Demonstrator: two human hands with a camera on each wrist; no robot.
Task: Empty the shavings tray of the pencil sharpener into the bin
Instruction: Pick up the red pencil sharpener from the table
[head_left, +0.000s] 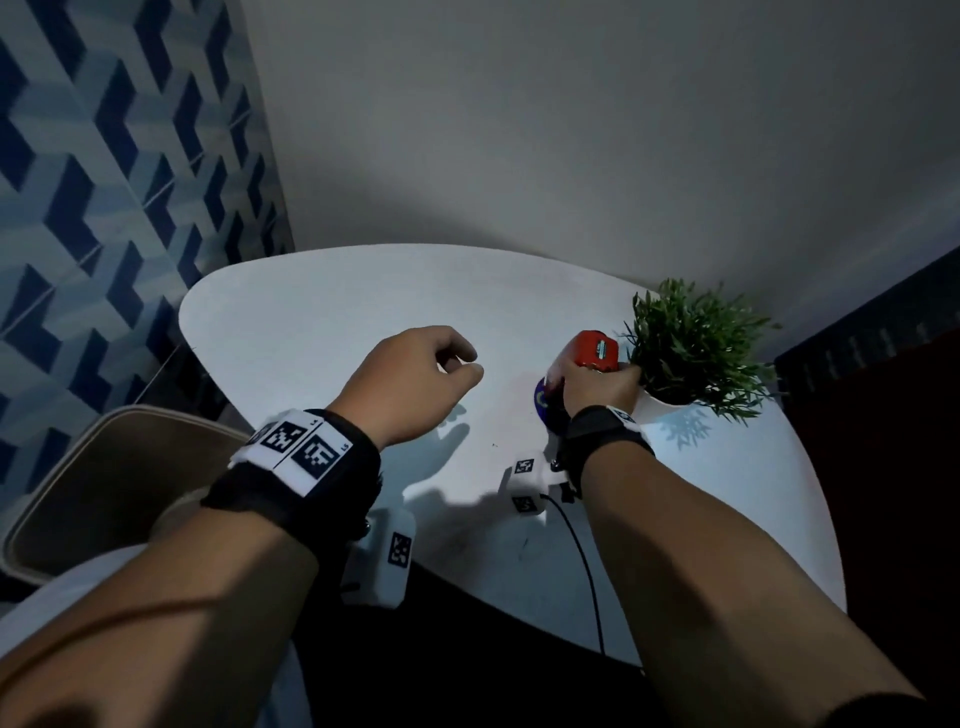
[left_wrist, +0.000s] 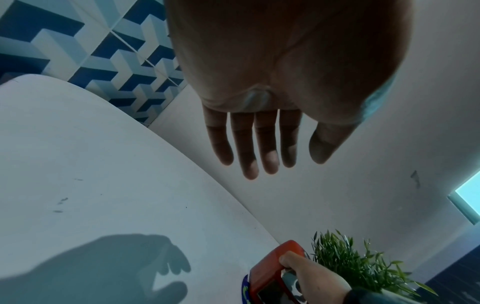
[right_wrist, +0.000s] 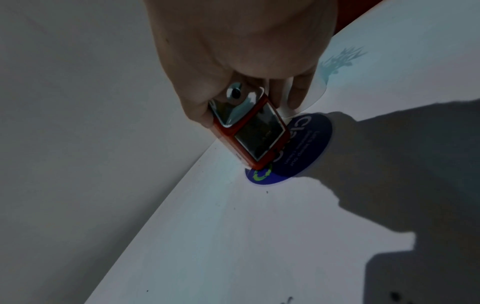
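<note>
The right hand (head_left: 597, 387) grips the red pencil sharpener (head_left: 592, 351), fingers and thumb wrapped round its upper body, at the far right of the white table (head_left: 322, 312). In the right wrist view the sharpener (right_wrist: 250, 131) is tilted, its lower corner over a round blue sticker (right_wrist: 303, 148) on the tabletop; whether that corner touches the sticker or hangs just above it cannot be told. A clear window on the sharpener's face shows dark contents behind it, and a shiny metal plate with a hole sits above the window. Just beside the sharpener, on its right, stands a potted plant (head_left: 696, 348) in a white pot, its green leaves brushing close to the gripping fingers (left_wrist: 288, 259), so that side is crowded. The left hand (head_left: 415, 384) hovers above the middle of the table, holding nothing; the head view shows it loosely curled, while the left wrist view shows its fingers (left_wrist: 244, 144) hanging nearly straight and relaxed, with its shadow falling on the table below. The bin (head_left: 104, 483), a beige open container, stands on the floor off the table's near left edge, well apart from the sharpener, with the left forearm reaching across above it. A black cable (head_left: 582, 561) trails from the right wrist band over the table's near edge. A blue geometric wall rises at left, a plain grey wall behind the table.
</note>
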